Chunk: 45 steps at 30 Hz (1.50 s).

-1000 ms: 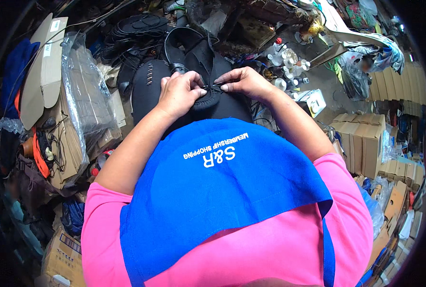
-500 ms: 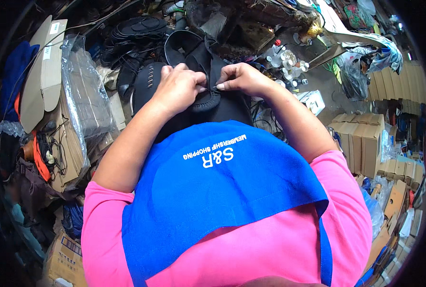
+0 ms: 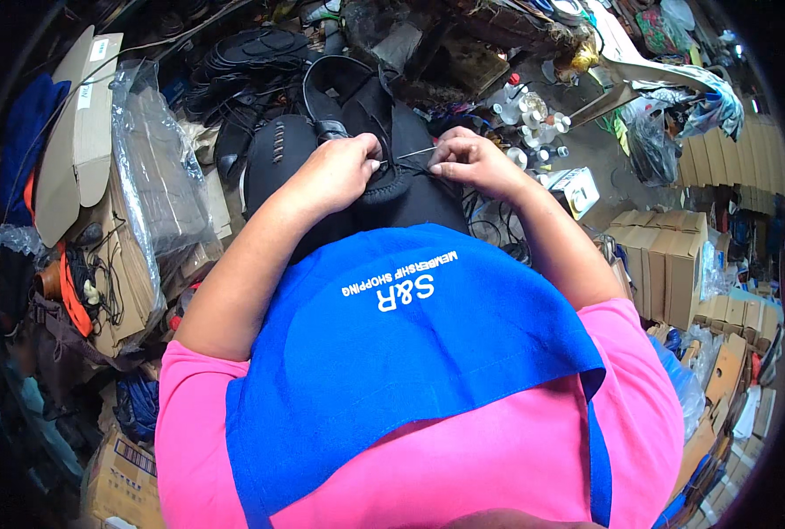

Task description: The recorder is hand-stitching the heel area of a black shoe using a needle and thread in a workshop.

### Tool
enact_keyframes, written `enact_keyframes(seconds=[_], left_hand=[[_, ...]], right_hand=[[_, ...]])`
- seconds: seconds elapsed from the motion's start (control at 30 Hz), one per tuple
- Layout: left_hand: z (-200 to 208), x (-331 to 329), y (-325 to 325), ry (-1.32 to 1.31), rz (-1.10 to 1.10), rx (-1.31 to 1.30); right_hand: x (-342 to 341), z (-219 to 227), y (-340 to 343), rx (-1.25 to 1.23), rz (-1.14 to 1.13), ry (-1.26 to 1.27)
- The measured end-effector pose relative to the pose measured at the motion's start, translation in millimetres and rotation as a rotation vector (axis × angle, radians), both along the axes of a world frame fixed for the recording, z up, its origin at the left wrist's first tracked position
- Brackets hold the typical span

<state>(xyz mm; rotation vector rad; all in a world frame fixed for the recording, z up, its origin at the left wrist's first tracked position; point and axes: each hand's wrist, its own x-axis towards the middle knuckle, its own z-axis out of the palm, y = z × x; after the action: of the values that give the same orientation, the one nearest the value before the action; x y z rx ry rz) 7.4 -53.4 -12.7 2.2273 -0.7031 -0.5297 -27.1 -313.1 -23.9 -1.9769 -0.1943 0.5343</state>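
A black sandal (image 3: 385, 190) with stitching along its rounded near edge lies on my lap. My left hand (image 3: 339, 172) is closed, its thumb and fingers pinching the sandal near its strap. To the right, my right hand (image 3: 479, 166) pinches a thin, shiny needle (image 3: 419, 152) between thumb and fingertips. The needle slants from those fingers toward the sandal's upper; whether its far end is in the material cannot be made out. Dark thread or cord hangs below my right fingers.
A pile of black sandals and soles (image 3: 251, 66) lies beyond my left hand. Plastic bottles (image 3: 533, 115) and a white container (image 3: 576, 189) stand at the right. Cardboard boxes (image 3: 665, 264) are stacked farther right. Plastic-wrapped goods (image 3: 163, 167) and cardboard sheets (image 3: 93, 150) are at the left.
My right hand has moved right, away from the sandal, and the needle now shows between the hands. My left hand has shifted slightly lower and stays on the sandal.
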Motion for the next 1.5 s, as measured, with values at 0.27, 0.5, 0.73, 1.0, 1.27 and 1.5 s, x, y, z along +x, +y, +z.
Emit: enact_keyframes(seconds=[0.27, 0.5, 0.73, 1.0, 1.27, 1.5], left_hand=[[-3, 0, -3, -0.019, -0.031, -0.023], [0, -4, -2, -0.148, -0.083, 0.048], [-1, -5, -2, -0.216, -0.079, 0.107], [-10, -6, 2, -0.272, -0.111, 0.033], [-7, -15, 20, -0.492, -0.151, 0.150], [11, -33, 119, -0.386, 0.135, 0.232]], right_hand=[[-33, 4, -4, -0.111, -0.069, -0.109], [20, 46, 13, -0.517, 0.026, -0.595], [23, 60, 26, -0.704, 0.263, -0.767], [24, 50, 51, -0.945, 0.679, -0.784], [23, 37, 36, -0.839, 0.661, -0.764], [18, 15, -34, -0.747, 0.443, -0.747]])
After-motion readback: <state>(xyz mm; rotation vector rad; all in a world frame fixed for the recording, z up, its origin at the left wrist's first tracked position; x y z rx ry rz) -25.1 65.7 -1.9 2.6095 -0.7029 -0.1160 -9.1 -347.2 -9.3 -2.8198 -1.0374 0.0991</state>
